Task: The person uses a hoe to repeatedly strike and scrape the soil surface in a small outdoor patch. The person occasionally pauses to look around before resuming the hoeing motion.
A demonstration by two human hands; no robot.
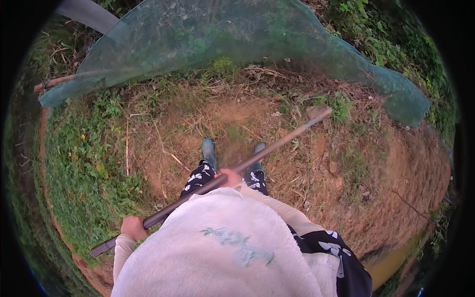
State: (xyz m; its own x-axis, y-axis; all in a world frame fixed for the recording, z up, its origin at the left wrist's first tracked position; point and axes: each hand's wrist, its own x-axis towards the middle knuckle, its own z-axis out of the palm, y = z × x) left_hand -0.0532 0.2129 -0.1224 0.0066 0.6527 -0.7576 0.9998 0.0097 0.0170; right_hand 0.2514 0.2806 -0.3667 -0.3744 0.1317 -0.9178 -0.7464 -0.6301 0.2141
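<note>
A long-handled hoe (265,151) slants across my body, from the lower left to the upper right. Near the handle's rear end, my left hand (134,227) is closed around the dark shaft. My right hand (230,178) grips it about midway, in front of my legs. The tool's head (318,111) is at the far end, low over or on the ground beside green weeds; its blurred shape leaves contact uncertain. A white towel (222,248) with a green pattern covers my front and hides part of my arms.
Green netting (207,48) spans the far side, tied to a wooden pole (55,81) at left. Low leafy plants (89,167) grow on the left. Bare reddish soil (404,185) lies right. My rubber boots (209,150) stand among dry stalks and grass.
</note>
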